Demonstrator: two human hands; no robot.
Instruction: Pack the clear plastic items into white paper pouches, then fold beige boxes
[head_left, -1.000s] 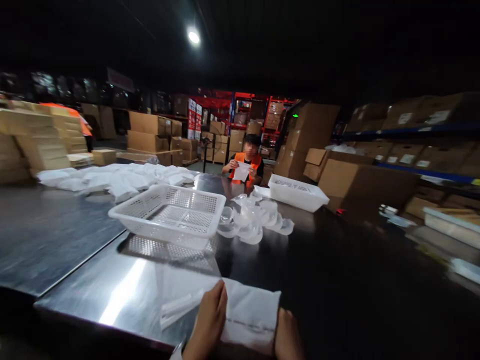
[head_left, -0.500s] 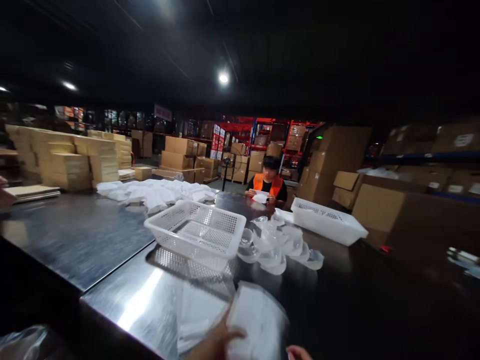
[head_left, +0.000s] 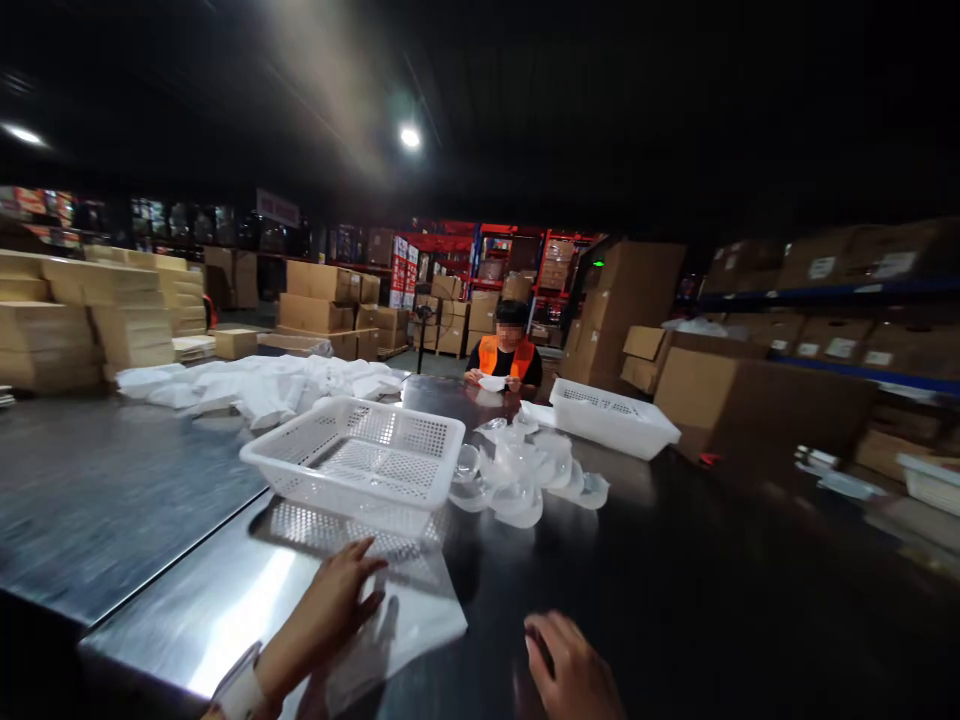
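Note:
My left hand (head_left: 341,597) reaches over a flat, thin white sheet or bag (head_left: 424,610) on the metal table. Its fingers are apart and I see nothing in its grasp. To the right, my right hand (head_left: 568,665) hovers low over the dark tabletop, fingers loosely bent, with a gap beside the thumb and no object showing in it. Just beyond the left hand stands a white perforated plastic basket (head_left: 360,500), with no items visible inside. Several clear, curved plastic pieces (head_left: 517,495) lie heaped to the basket's right.
Crumpled white packets (head_left: 262,385) are piled at the back left. A second white basket (head_left: 615,425) sits at the back right. Across the table, a person in an orange vest (head_left: 506,355) holds a white piece. Cardboard boxes (head_left: 315,310) stand beyond.
My left hand has let go of the white packet it held and moved left over the flat sheet. More of my right hand shows. The view has turned rightward.

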